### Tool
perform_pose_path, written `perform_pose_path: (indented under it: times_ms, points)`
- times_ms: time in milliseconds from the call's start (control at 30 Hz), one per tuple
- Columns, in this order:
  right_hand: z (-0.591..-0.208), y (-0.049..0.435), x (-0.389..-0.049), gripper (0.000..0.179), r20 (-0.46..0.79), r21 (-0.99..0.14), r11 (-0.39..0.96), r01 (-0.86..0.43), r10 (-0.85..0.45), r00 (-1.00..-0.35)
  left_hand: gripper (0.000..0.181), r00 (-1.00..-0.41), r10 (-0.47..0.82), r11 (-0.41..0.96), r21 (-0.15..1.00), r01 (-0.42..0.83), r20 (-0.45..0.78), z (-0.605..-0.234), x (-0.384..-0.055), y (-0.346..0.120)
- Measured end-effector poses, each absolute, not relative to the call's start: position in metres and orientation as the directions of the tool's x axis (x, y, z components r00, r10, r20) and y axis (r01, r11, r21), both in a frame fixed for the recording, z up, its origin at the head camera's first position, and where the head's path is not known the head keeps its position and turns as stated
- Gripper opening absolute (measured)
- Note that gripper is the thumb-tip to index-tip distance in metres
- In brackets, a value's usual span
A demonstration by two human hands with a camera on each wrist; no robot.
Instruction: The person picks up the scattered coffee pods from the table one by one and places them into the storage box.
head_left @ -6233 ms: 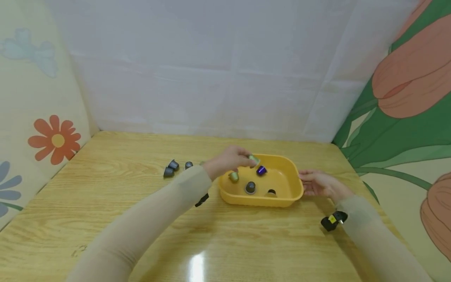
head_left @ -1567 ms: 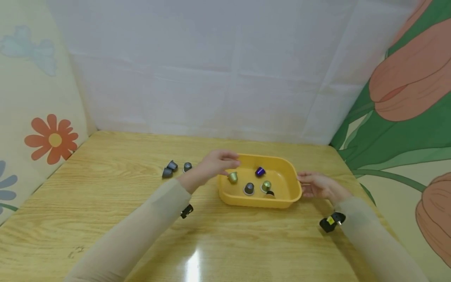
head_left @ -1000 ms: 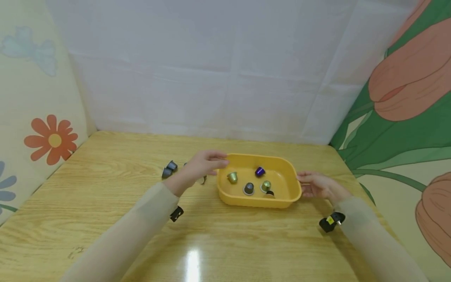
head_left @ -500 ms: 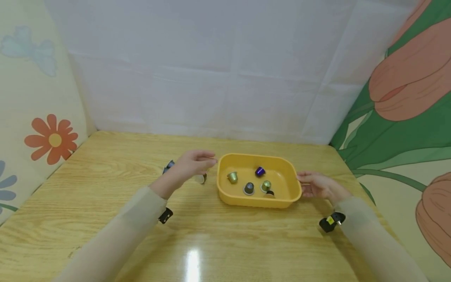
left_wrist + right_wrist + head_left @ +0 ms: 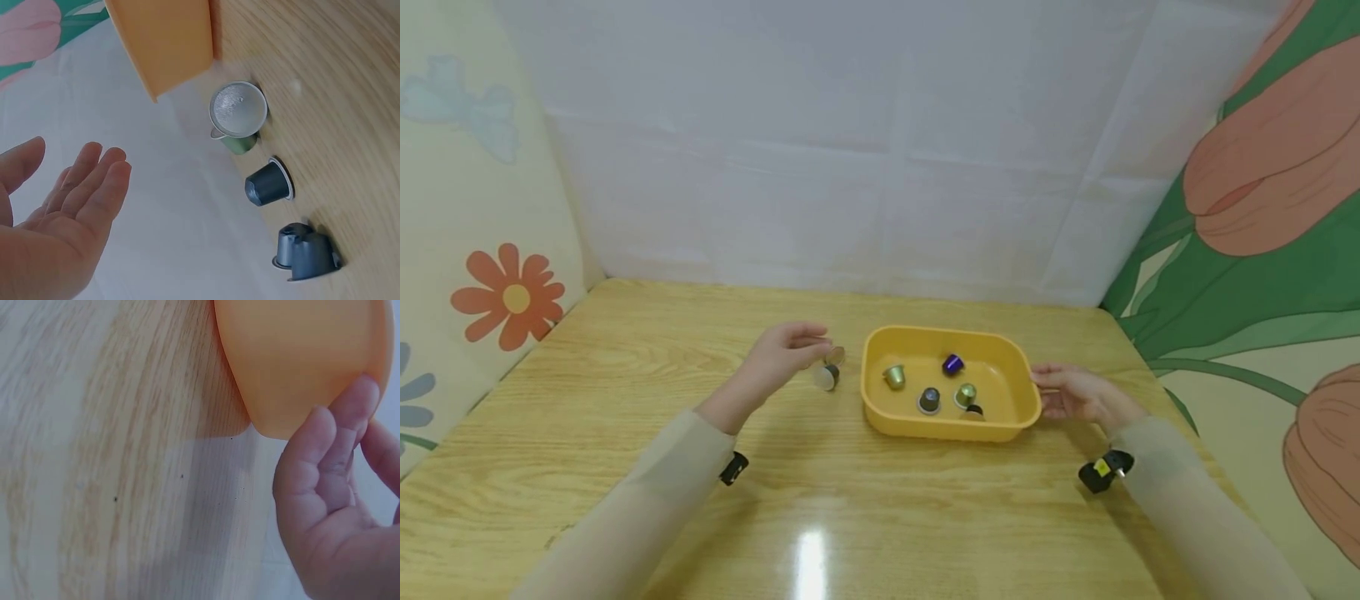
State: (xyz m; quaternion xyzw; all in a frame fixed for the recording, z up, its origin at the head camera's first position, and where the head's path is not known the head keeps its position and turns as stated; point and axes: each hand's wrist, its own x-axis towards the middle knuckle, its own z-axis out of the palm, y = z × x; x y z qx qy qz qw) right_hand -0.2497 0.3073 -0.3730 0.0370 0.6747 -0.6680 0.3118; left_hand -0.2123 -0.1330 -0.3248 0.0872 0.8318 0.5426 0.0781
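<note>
My left hand (image 5: pixel 782 354), fingers loosely extended and nothing in them, hovers left of the yellow tub (image 5: pixel 947 430). Close by its fingertips lie a coffee capsule with a pale lid (image 5: pixel 827 377) and another with a coppery lid (image 5: pixel 836 356). In the left wrist view, a green capsule (image 5: pixel 239 111) turns its silver lid to the camera, beside several dark capsules (image 5: pixel 269 182). Those on the far left are hidden behind my left hand in the head view. My right hand (image 5: pixel 1078 393) rests its fingertips against the tub's right end, fingers gently bent.
Inside the tub are a green capsule (image 5: pixel 895 377), a purple one (image 5: pixel 952 365), a dark one (image 5: pixel 929 400), a second green one (image 5: pixel 966 395) and a black one (image 5: pixel 975 410) partly hidden by the front wall. A white sheet (image 5: pixel 820 167) backs the wooden table (image 5: pixel 880 517).
The green capsule that my left hand held over the tub now stands inside it. That hand has since moved left, out over the loose capsules. My right hand has stayed at the tub's end.
</note>
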Motion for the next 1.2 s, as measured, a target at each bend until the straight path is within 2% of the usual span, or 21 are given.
perform_pose_path:
  times_ms: [600,1200]
  points:
    - [-0.371,0.309,-0.251,0.017,-0.482,-0.873,0.120,0.472,-0.358,-0.800,0.053,-0.982,0.186,0.482,0.872,0.078,-0.015,-0.326,-0.207,-0.155]
    - [-0.371,0.308,-0.250,0.014,-0.497,-0.866,0.127,0.484,-0.334,-0.801,0.060,-0.988,0.153,0.635,0.765,0.110,0.016,-0.331,-0.201,-0.164]
